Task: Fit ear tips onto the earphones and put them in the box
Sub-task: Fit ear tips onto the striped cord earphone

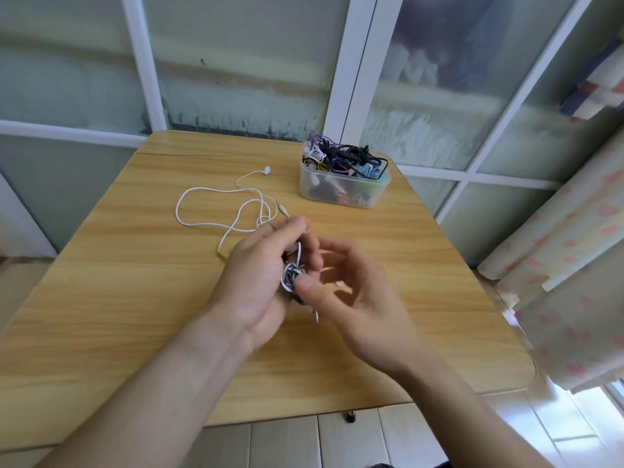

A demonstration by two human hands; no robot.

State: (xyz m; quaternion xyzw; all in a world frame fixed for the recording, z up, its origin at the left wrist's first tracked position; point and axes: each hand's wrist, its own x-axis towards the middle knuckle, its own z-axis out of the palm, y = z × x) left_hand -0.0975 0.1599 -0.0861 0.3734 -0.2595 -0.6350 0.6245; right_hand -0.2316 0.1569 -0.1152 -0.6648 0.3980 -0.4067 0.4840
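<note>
My left hand (260,275) grips a bundled black-and-white braided earphone cord (293,275) above the middle of the wooden table (135,298). My right hand (351,288) meets it from the right, its thumb pressing on the bundle and its fingers curled and blurred. A short end of the cord hangs below the hands. A white earphone set (216,207) lies loose on the table beyond the hands, one earbud (266,170) at its far end. The clear plastic box (341,192) stands at the back right, full of tangled earphones of several colours.
The table's right edge runs close to a patterned curtain (557,282). Frosted glass panels with white frames (358,62) rise right behind the table's far edge. Tiled floor (371,440) shows below the near edge.
</note>
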